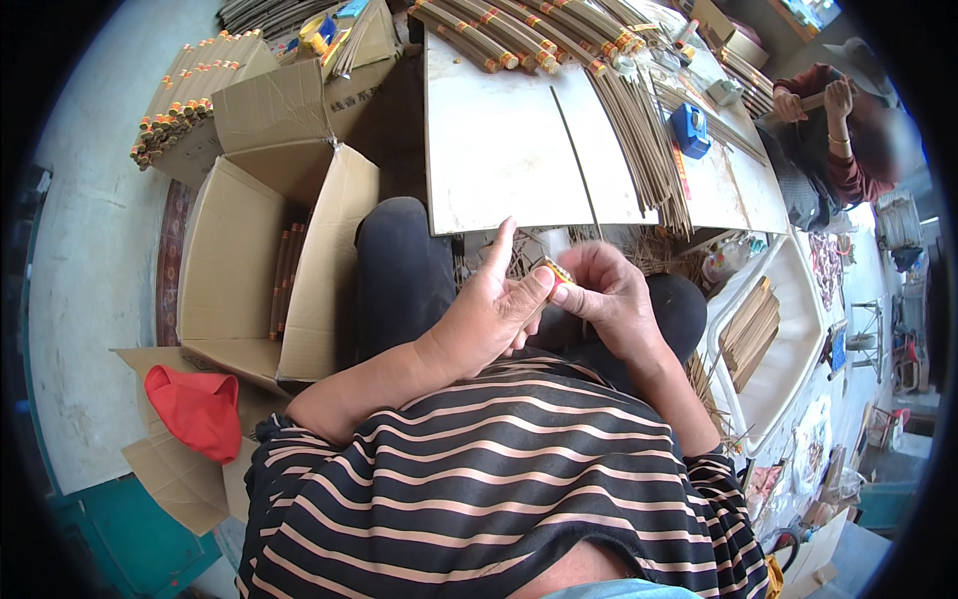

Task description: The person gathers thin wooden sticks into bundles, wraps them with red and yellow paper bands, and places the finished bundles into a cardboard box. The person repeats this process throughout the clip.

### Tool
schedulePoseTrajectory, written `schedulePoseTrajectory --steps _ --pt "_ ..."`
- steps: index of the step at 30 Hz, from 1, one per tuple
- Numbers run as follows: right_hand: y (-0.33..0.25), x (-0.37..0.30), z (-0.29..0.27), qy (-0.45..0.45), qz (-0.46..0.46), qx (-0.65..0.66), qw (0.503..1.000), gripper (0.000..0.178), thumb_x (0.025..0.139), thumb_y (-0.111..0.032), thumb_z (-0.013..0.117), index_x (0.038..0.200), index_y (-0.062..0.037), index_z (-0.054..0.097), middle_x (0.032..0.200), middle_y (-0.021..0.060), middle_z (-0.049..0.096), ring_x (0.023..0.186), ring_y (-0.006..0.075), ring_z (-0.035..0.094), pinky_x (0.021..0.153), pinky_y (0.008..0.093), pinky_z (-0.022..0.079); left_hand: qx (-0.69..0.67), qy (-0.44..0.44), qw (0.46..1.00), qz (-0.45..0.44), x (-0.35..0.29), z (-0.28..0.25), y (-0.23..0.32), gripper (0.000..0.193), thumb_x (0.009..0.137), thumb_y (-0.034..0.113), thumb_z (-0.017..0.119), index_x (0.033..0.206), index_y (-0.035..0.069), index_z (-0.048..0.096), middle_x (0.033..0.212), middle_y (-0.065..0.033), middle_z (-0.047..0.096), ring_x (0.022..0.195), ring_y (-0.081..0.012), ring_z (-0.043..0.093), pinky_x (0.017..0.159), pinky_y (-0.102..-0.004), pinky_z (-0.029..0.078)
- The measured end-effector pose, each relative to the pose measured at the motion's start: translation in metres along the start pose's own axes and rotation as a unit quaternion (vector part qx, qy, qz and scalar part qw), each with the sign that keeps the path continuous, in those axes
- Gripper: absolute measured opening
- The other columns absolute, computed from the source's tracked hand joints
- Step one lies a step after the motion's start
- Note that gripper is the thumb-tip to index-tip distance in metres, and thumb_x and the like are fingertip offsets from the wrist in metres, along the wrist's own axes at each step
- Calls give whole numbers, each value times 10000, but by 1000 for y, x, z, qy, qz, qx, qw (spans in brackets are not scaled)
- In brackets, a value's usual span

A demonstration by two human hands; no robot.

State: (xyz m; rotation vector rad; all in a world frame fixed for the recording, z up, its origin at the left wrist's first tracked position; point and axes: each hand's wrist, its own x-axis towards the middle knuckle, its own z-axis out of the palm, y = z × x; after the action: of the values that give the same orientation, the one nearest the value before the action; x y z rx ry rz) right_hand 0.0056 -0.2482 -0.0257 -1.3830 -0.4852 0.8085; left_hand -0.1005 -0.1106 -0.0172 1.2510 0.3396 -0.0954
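Both forearms come up from the lower edge, bent inward over the lap; left hand (pixel 494 304) with forefinger raised; right hand (pixel 604 295) curled, fingertips pinched against the left thumb.

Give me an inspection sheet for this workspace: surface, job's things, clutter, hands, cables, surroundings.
Surface: pale board table, mostly bare near the person.
Job's things: small yellow-orange label strip pinched between both hands; loose thin sticks fanned on the table; wrapped stick bundles at its far edge.
Clutter: blue tape dispenser; red cloth on flattened cardboard.
Hands: left hand and right hand over the lap, fingertips meeting on the strip.
Cables: nothing seen.
Surroundings: open cardboard box with a few bundles on the left; white tray of sticks on the right; another person seated beyond the table.
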Motion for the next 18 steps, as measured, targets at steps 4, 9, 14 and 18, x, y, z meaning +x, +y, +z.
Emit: schedulePoseTrajectory --steps 4,9,14,18 --pt "-3 0 3 147 -93 -244 954 542 618 -330 811 941 14 544 650 -40 418 580 56 369 535 186 349 38 33 999 14 -1 2 3 839 912 360 485 1382 5 -113 621 -28 490 511 -53 432 462 -181 393" --pt "-16 -8 7 66 -34 -315 946 345 743 -282 727 846 16 588 629 -31 449 578 43 369 485 193 331 65 63 995 33 -1 3 2 816 919 333 482 1384 1 -100 631 -27 498 531 -55 438 482 -189 393" --pt "-11 -12 9 9 -24 -270 963 277 864 -260 596 889 15 606 679 -26 530 604 33 419 516 183 356 132 82 986 59 0 4 -4 782 929 307 467 1386 -4 -85 654 -35 514 553 -61 455 505 -195 398" --pt "-12 -12 13 -4 -6 -208 978 247 871 -196 588 911 47 583 736 40 562 663 84 486 591 224 419 126 72 986 81 1 5 -8 776 940 322 436 1384 26 -127 637 -20 484 498 -50 428 434 -182 372"
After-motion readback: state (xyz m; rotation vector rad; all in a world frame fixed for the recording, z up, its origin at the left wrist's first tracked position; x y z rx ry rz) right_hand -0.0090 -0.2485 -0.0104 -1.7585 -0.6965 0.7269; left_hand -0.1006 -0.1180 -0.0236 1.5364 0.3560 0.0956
